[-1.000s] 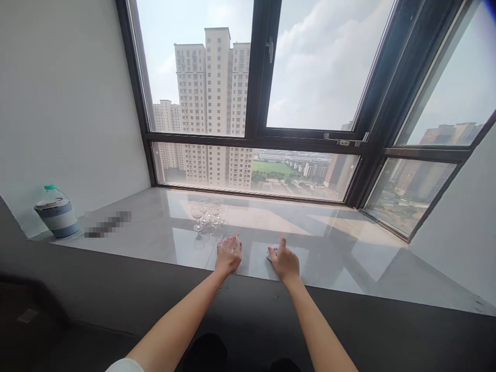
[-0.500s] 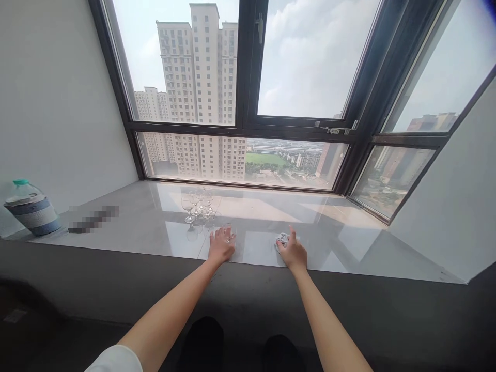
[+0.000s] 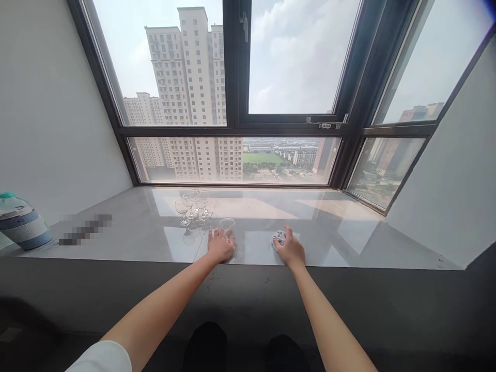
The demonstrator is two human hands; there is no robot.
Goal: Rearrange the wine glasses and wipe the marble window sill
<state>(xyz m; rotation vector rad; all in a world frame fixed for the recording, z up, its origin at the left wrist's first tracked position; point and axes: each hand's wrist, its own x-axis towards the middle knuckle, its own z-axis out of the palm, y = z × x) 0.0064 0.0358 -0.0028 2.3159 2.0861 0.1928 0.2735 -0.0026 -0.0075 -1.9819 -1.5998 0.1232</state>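
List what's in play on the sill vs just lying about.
In play: left hand at the base of a stemmed glass; right hand on a small cloth.
Lying about: cluster of wine glasses; water jug at far left.

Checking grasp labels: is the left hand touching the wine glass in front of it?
Touching. The head view shows the left hand with its fingers at the base of the wine glass on the sill.
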